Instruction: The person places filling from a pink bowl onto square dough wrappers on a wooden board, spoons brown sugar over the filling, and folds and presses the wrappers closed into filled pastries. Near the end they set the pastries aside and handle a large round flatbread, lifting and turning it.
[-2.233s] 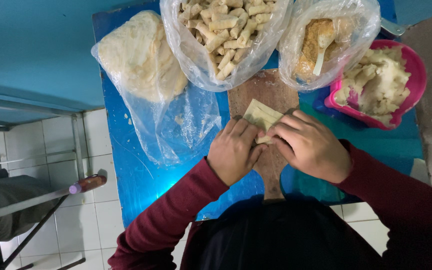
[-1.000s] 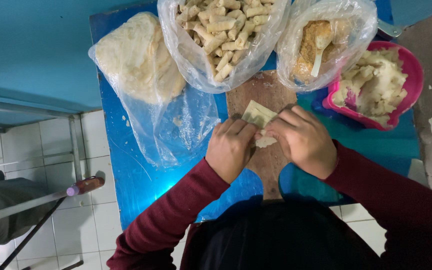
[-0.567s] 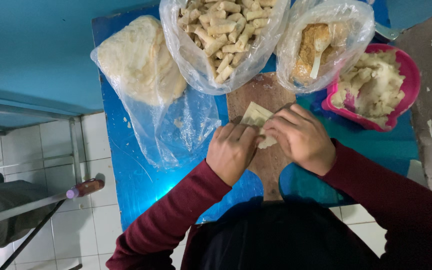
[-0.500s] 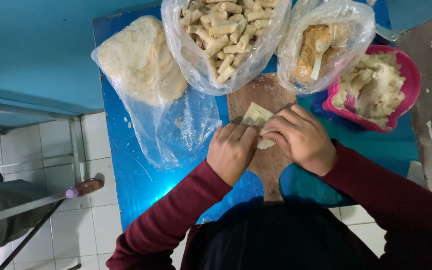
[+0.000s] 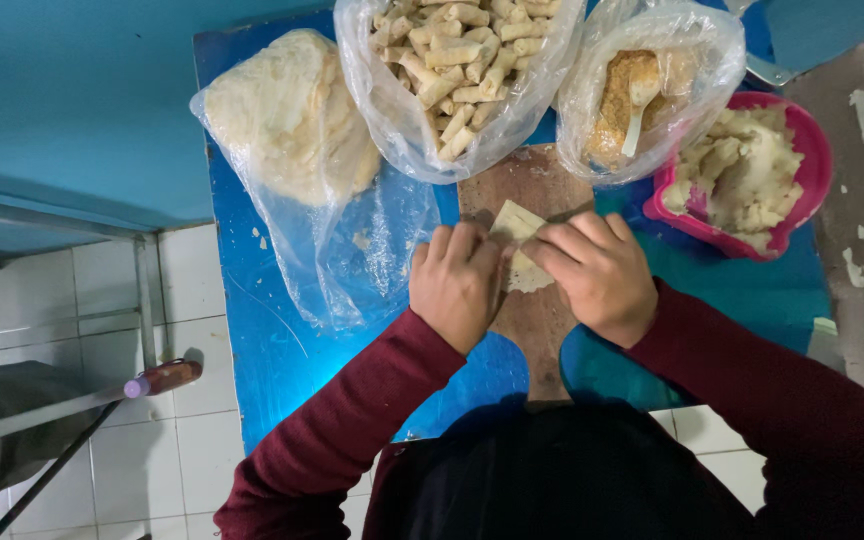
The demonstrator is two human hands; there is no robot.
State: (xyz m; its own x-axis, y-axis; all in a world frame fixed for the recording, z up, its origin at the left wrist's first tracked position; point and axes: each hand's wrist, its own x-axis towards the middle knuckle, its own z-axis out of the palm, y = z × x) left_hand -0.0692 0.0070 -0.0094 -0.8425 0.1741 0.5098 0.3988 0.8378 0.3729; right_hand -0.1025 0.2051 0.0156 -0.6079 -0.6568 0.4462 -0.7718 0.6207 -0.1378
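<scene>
On the blue table (image 5: 272, 350), past a clear plastic bag of pale wrapper sheets (image 5: 287, 120), the left hand (image 5: 457, 285) and right hand (image 5: 597, 275), fingers curled, pinch a thin pale dough wrapper (image 5: 517, 225) on the brown wooden cutting board (image 5: 537, 320), with a pink bowl of filling (image 5: 802, 150) far right.

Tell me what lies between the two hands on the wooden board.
In the head view, a pale square wrapper lies between the left hand and the right hand, on the wooden board. Both hands touch it.

pale pastry wrapper (image 5: 518, 222), partly folded, on wooden board (image 5: 537, 310)
</scene>
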